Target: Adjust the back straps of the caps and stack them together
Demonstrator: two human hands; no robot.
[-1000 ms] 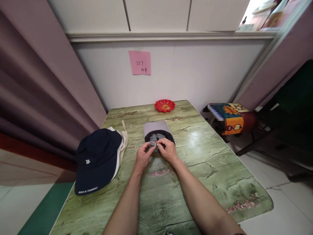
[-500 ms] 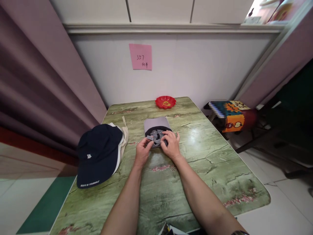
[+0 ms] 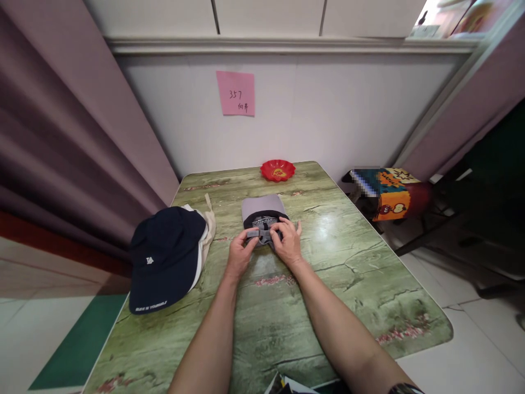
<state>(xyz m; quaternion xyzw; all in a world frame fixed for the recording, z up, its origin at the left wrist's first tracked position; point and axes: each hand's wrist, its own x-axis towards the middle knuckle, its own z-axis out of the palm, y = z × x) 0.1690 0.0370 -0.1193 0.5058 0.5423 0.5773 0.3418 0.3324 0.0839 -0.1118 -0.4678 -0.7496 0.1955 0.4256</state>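
Observation:
A grey-purple baseball cap (image 3: 263, 204) lies on the table, brim toward the wall and its dark inside facing me. Across its back opening runs a grey adjustment strap (image 3: 264, 233). My left hand (image 3: 240, 253) pinches the strap's left end between thumb and finger. On the other side, my right hand (image 3: 287, 242) pinches the strap's right part, with its remaining fingers over the cap's edge. The two strap ends meet or overlap in the middle; whether they are fastened I cannot tell.
Stacked caps, a navy one (image 3: 166, 257) on top of lighter ones, sit at the table's left edge. A red scalloped dish (image 3: 278, 171) stands at the far edge. Papers (image 3: 293, 386) show at the near edge. Right of the table is a stool with a colourful cover (image 3: 394, 200).
The strap ends were apart and slanted; now they line up in one nearly straight band. Both hands have shifted only slightly.

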